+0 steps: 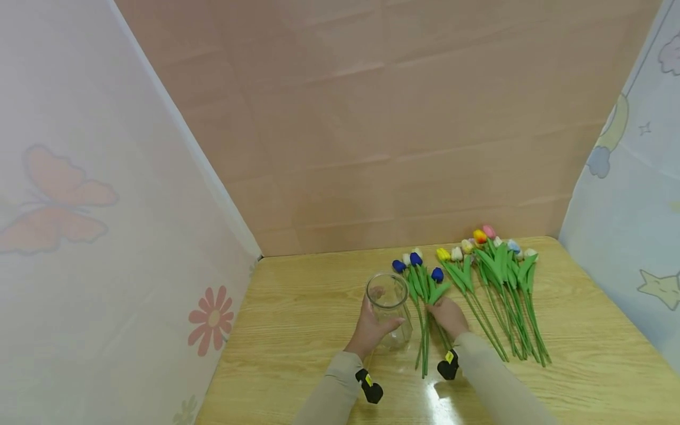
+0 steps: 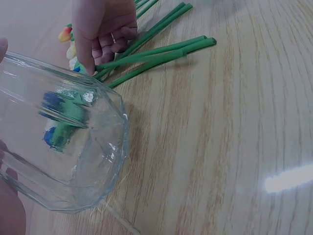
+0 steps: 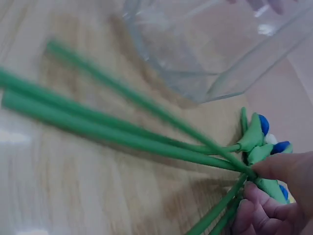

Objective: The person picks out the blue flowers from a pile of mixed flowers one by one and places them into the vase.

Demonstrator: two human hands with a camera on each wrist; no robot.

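Note:
My left hand (image 1: 370,326) grips a clear glass vase (image 1: 397,337) round its side, the thumb across the near wall. Nothing stands in the vase. Just right of it, my right hand (image 1: 448,317) pinches a green stem of an artificial tulip with a blue head (image 1: 437,274), below its leaves. In the right wrist view, thumb and fingertips meet on the stem (image 3: 195,134). Beside that hand lie several more tulips with blue and white heads (image 1: 416,258), stems toward me. Whether the vase's base touches the table cannot be told.
Farther right on the wooden table (image 1: 297,330) lies a spread of artificial tulips (image 1: 502,265) in yellow, white, pink, orange and pale blue. A brown cloth (image 1: 329,147) hangs behind the table, with patterned white cloths (image 1: 133,195) at both sides.

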